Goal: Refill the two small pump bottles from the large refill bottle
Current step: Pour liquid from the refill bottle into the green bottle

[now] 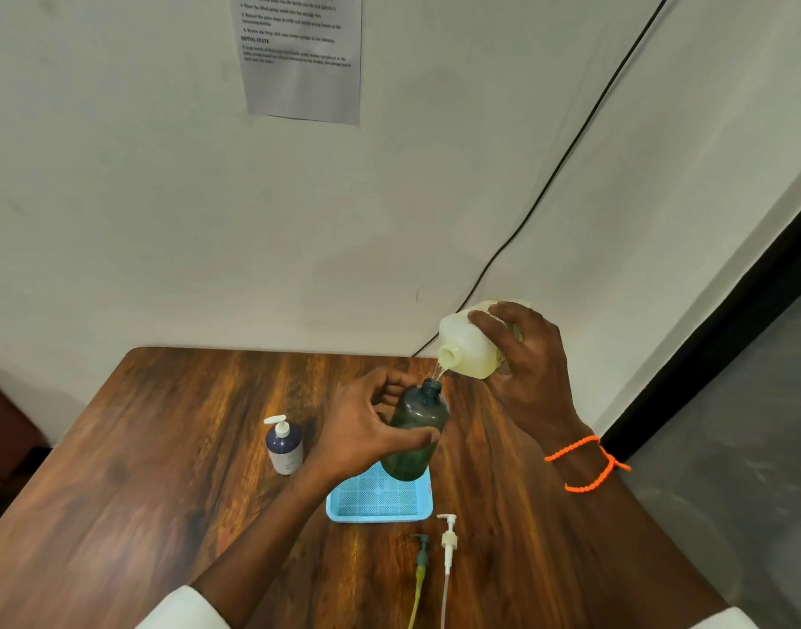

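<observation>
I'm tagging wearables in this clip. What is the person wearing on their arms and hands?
Both hands are bare, without gloves or rings. The right wrist carries an orange beaded cord bracelet, looped twice. White sleeve edges show at both forearms near the bottom of the view.

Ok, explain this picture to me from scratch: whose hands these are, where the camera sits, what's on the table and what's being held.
There is no machine here. The one picture comes from a camera worn on a person's head, looking forward and down, so the two bare hands reaching in from the bottom are the wearer's own.

The right hand, with an orange bracelet on its wrist, tips a large pale refill bottle so that a thin stream runs from its mouth into the open neck of a dark green bottle. The left hand grips that green bottle to steady it over a blue tray.

On the wooden table a small dark bottle with a white pump stands upright, left of the tray. Near the front, two loose pump heads lie side by side: a greenish pump and a white pump.
</observation>
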